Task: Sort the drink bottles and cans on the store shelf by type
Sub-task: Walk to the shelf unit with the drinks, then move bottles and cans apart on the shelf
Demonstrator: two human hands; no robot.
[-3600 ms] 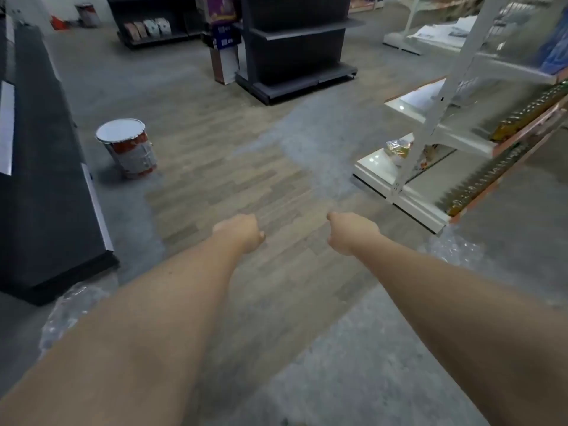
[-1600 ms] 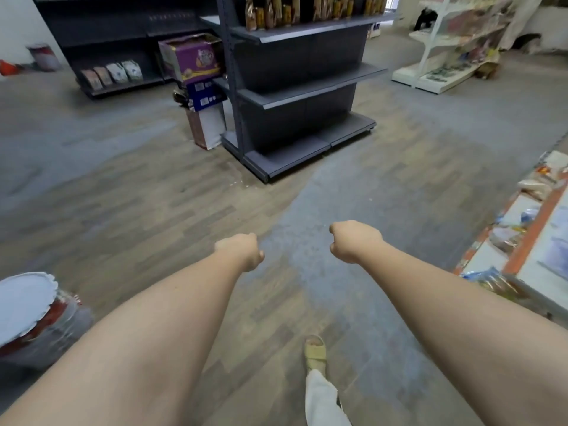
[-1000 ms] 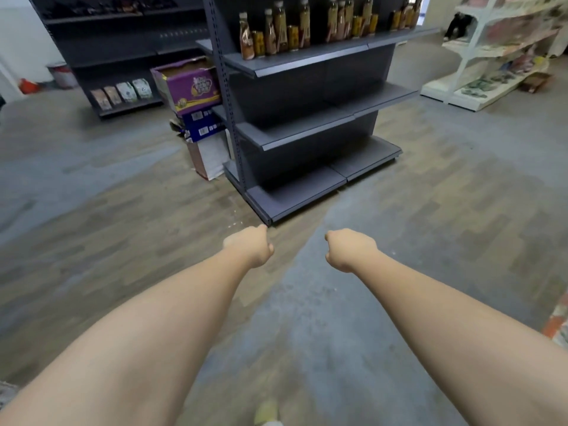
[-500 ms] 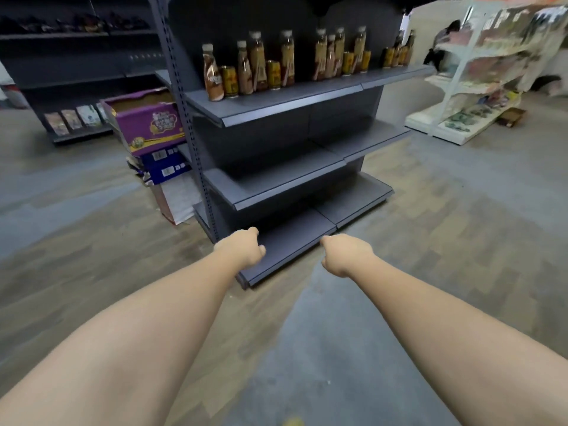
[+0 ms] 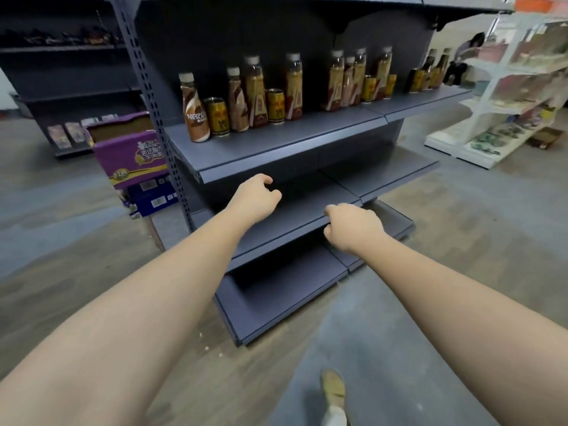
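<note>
A dark grey store shelf (image 5: 276, 149) stands straight ahead. On its upper board stand mixed drinks: a brown Nescafe bottle (image 5: 195, 113) at the left, gold cans (image 5: 217, 116) between taller brown and tan bottles (image 5: 291, 87), and more bottles and cans (image 5: 373, 78) toward the right. My left hand (image 5: 256, 199) hangs below the front edge of that board, fingers curled, holding nothing. My right hand (image 5: 353, 226) is lower, in a loose fist in front of the second board, also with nothing in it.
The two lower boards (image 5: 292, 216) of the shelf carry nothing. A purple carton (image 5: 132, 150) on blue boxes (image 5: 152, 198) sits left of the shelf. A white rack (image 5: 507, 87) with goods stands at the right, a person behind it. My foot (image 5: 333, 392) is on the floor below.
I have walked up to the shelf, which now fills the view with the bottles much nearer. Both hands stay curled and have risen toward the shelf boards.
</note>
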